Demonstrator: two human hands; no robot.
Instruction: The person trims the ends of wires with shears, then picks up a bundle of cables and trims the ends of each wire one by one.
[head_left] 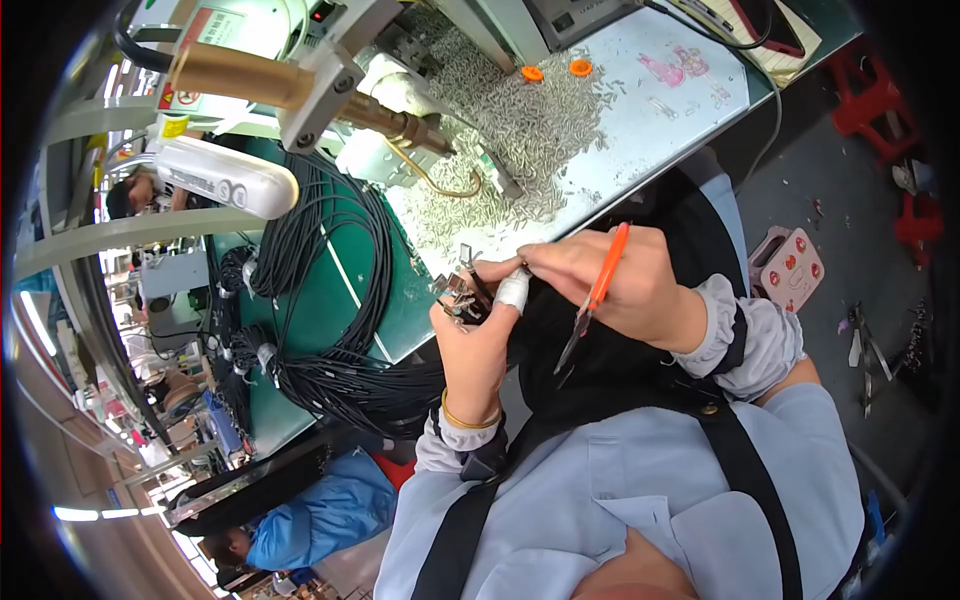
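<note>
My left hand (474, 350) is closed round a small bunch of black cable ends (478, 296) with metal connector pieces (455, 295) sticking out. White tape (513, 289) wraps its thumb. My right hand (630, 285) meets that thumb tip, its thumb and forefinger pinched together; what lies in the pinch is too small to make out. An orange-handled pair of pliers (609, 268) also rests in my right hand, its narrow dark jaws pointing down toward my lap. Both hands are at the table's near edge, beside a heap of small metal pieces (540, 140).
A soldering-type machine (250, 78) with a brass-coloured barrel overhangs the heap. Coils of black cable (375, 270) cover the green table (300, 415) at left. Two orange caps (580, 68) lie on the white board (690, 100). Red stools (875, 105) stand right; a person in blue (325, 515) sits lower left.
</note>
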